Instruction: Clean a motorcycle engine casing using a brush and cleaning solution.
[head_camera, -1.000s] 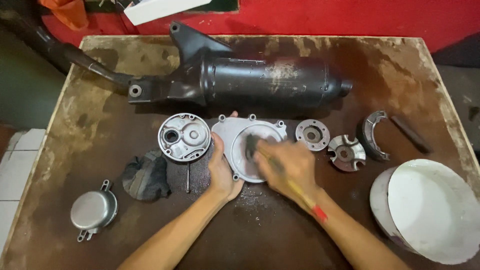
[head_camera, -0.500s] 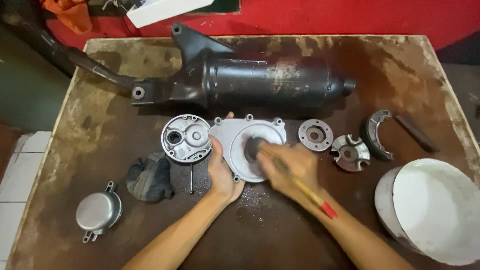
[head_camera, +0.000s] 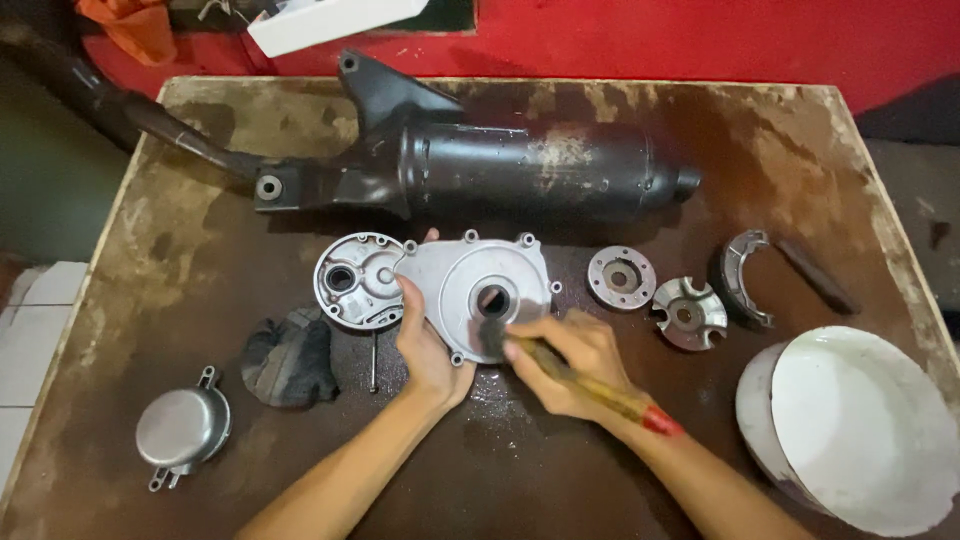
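A long black exhaust muffler (head_camera: 500, 170) lies across the back of my brown surface (head_camera: 700, 130). In front of it sits the silver engine cover (head_camera: 470, 290) — my left hand (head_camera: 428, 345) presses on its edge, grip spread flat. My right hand (head_camera: 570, 360) — grip clamped on a yellow-handled brush (head_camera: 590, 385) — has the bristles touching the cover.

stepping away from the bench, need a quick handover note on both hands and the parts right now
Left hand presses on the left edge of the grey engine cover, flat on the wooden table.
Right hand grips a yellow-handled brush, bristles on the cover's lower centre, beside its hole.
Done: the cover looks partly brushed; wet grime lies below it.
Left: the round housing, the small discs and the brake shoe lie untouched. White bucket at right.
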